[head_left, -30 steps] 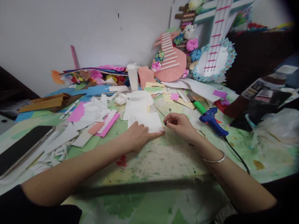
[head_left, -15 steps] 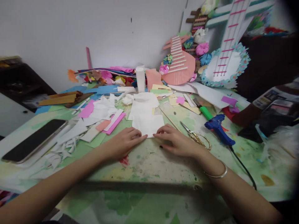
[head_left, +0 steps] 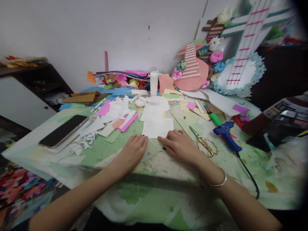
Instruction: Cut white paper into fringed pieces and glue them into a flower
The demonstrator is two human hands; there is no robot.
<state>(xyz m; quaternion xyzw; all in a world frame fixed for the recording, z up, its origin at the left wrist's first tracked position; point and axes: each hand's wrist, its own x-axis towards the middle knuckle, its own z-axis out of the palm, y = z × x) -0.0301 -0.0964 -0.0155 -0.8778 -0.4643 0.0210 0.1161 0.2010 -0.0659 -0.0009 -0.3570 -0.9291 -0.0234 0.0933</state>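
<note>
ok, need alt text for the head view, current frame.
Two bare hands, left and right, rest fingertips at the near edge of white paper on a paint-stained table. A thin stick, gold-handled scissors and blue glue gun lie to the right; paper scraps and a phone left. Behind stand paper stringed-instrument models.

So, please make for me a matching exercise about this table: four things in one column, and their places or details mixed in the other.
Things
1. Metal scissors with gold handles
2. Rectangular phone with dark screen
3. White rectangular paper sheet
4. Blue plastic glue gun

Places or details
A. Near edge at the fingertips of the left hand and right hand
B. Has a black cord
C. Between the thin wooden stick and the glue gun
D. At the left part of the paint-stained table

Right pairs: 1-C, 2-D, 3-A, 4-B
</note>
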